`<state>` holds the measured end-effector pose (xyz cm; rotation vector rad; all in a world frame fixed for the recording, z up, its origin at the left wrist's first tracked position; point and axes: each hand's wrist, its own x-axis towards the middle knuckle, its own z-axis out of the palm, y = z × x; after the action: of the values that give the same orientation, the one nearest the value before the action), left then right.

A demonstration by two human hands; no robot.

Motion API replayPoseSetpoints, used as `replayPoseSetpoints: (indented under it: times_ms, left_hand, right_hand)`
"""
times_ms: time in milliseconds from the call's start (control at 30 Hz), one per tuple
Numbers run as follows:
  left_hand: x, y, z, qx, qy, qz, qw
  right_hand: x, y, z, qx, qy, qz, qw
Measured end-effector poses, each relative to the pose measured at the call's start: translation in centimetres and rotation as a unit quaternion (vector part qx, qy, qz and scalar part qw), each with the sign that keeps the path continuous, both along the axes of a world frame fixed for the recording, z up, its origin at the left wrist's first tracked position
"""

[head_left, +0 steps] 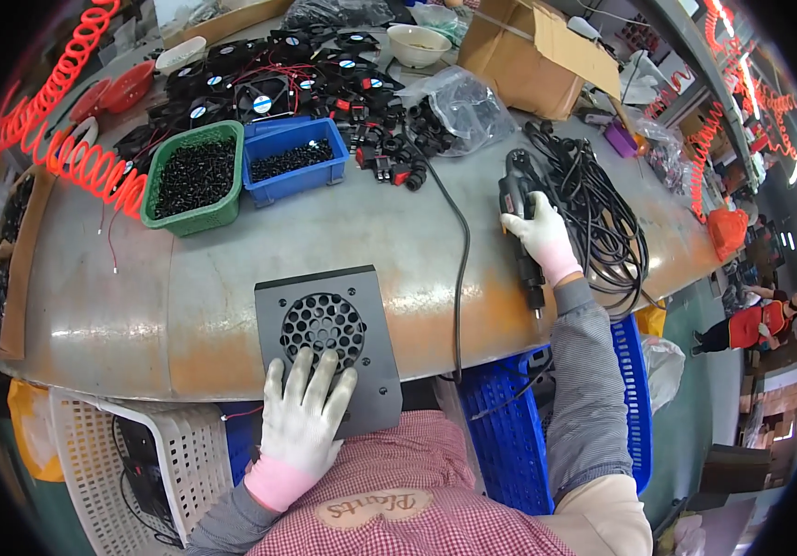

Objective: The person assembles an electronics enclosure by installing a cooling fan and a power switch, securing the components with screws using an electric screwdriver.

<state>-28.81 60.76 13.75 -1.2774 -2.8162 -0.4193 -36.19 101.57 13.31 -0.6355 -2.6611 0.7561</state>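
I see the panel [324, 320] under my left hand [302, 422], stretching to its twelve o'clock, those fingers spread flat; at two o'clock my right hand [544, 233] grips the driver [529, 271], tip toward six.

Place: assembly workshop
Table [213, 306]: worn metal
Upper left: red coiled hose [93, 173], heaped black fans [261, 104]
Right of centre: power screwdriver [528, 264]

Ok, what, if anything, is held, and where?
The right hand holds the black power screwdriver around its body. The left hand lies on the dark panel, apparently not gripping it.
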Motion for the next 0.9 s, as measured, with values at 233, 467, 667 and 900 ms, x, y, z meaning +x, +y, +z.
replayPoseSetpoints:
  times_ms: [233, 467, 667, 900]
  left_hand:
    - [-0.8, 0.7, -0.1, -0.002, -0.008, -0.004, 1.0]
    - [-1.1, 0.4, 0.6, 0.011, -0.037, -0.021, 0.999]
    - [-1.0, -0.1, 0.5, 0.014, -0.037, -0.029, 0.999]
    - [-0.8, -2.3, 0.3, 0.088, -0.082, -0.047, 0.992]
  right_hand:
    - [-5.2, -6.3, 0.1, 0.267, 0.203, 0.184, 0.924]
    - [-12.2, -10.0, -1.5, 0.352, 0.106, 0.178, 0.913]
    - [-12.5, -9.8, -2.0, 0.314, 0.122, 0.224, 0.915]
    - [-9.7, -10.9, -1.9, 0.218, 0.1, 0.318, 0.917]
